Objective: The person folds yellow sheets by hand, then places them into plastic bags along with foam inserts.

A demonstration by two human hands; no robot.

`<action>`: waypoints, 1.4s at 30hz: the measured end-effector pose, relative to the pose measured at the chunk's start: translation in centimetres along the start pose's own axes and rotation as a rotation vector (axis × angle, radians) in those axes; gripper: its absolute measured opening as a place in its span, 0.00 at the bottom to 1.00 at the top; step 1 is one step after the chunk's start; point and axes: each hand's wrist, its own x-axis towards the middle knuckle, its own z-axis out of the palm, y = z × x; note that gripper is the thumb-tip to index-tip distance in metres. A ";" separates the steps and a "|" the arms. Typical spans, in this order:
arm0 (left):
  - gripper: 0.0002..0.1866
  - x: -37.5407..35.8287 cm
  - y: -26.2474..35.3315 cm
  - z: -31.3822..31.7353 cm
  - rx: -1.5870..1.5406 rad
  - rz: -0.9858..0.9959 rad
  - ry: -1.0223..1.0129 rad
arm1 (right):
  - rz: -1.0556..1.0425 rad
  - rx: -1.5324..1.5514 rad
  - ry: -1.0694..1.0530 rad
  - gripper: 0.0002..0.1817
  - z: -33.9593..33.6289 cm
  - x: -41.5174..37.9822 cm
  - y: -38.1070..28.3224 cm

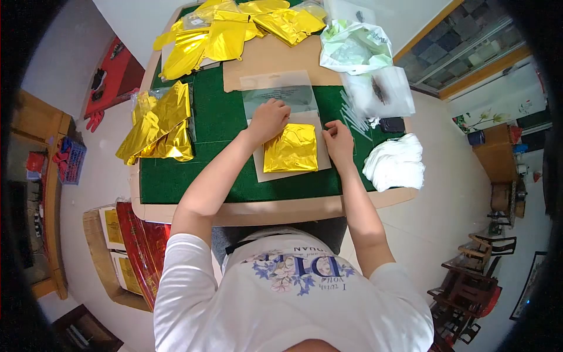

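Note:
A folded gold foil packet lies on a light card backing in front of me. Around and beyond it is a clear plastic bag, its printed upper part stretched flat toward the far side of the table. My left hand is at the packet's upper left corner, fingers curled together on the bag near its opening. At the right edge of the bag, my right hand has thumb and fingers pinched together. The fingertips of both hands are partly hidden.
Gold foil balloons are heaped at the far left, with more bagged gold foil at the left edge. A green-white plastic bag, clear bags, a black object and a white bundle line the right side.

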 end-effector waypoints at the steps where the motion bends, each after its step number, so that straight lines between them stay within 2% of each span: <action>1: 0.04 0.1 0.0 0.0 0.005 -0.009 -0.007 | -0.074 -0.034 0.029 0.09 -0.4 -0.7 -1.2; 3: 0.04 0.0 -0.1 0.1 -0.001 -0.009 0.006 | -0.149 -0.066 0.051 0.12 -1.0 -2.8 -2.6; 5: 0.04 0.0 -0.1 0.2 -0.012 -0.003 0.018 | -0.615 -0.196 -0.143 0.19 -1.7 -5.3 -3.0; 6: 0.04 0.0 -0.1 0.2 -0.009 0.000 0.023 | -0.614 -0.200 -0.144 0.19 -1.8 -6.2 -3.1; 8: 0.04 0.0 -0.1 0.4 -0.008 0.005 0.026 | -0.709 -0.286 -0.382 0.26 -2.0 -7.3 -3.2; 21: 0.05 -1.1 0.7 -0.1 -0.010 0.049 0.035 | -0.700 -0.270 -0.311 0.23 -0.3 -5.2 -1.7; 23: 0.06 -1.9 0.5 -0.3 -0.032 0.068 0.035 | -0.665 -0.093 -0.326 0.21 -0.8 -5.0 -2.3; 24: 0.07 -2.6 0.5 -0.7 -0.057 -0.058 0.154 | -0.664 -0.092 -0.326 0.21 -0.8 -4.6 -2.1; 27: 0.10 -4.3 -0.9 -1.8 0.011 -0.349 0.400 | -0.312 0.150 0.009 0.16 -0.1 -1.8 -0.3; 28: 0.11 -4.5 -0.7 -2.5 0.040 -0.507 0.370 | -0.193 0.199 0.038 0.16 0.2 -0.4 0.5; 29: 0.12 -4.9 -1.3 -2.6 0.057 -0.582 0.308 | -0.145 0.188 0.047 0.16 0.8 1.2 1.6; 30: 0.13 -5.1 -1.6 -2.5 0.046 -0.635 0.249 | -0.100 0.178 0.055 0.17 1.6 3.0 3.1; 31: 0.13 -5.3 -1.8 -2.4 0.035 -0.691 0.192 | -0.024 0.296 0.025 0.17 2.5 4.7 4.8; 33: 0.13 -5.3 -2.0 -2.3 -0.004 -0.713 0.180 | 0.248 0.312 -0.097 0.16 1.5 5.9 2.5; 34: 0.12 -5.2 -2.1 -2.2 -0.049 -0.732 0.164 | 0.247 0.312 -0.098 0.16 1.7 6.3 2.6; 36: 0.12 -5.4 -2.1 -2.2 -0.075 -0.736 0.156 | 0.211 0.099 -0.247 0.16 1.7 6.7 2.8; 39: 0.11 -5.8 -2.1 -2.3 -0.126 -0.736 0.175 | 0.143 0.071 -0.312 0.12 1.4 5.8 2.9; 40: 0.11 -6.0 -2.2 -2.3 -0.148 -0.730 0.204 | 0.145 0.071 -0.314 0.12 1.1 5.5 2.8; 42: 0.11 -6.3 -2.8 -1.9 -0.213 -0.736 0.261 | 0.195 0.284 -0.353 0.09 0.4 4.7 2.5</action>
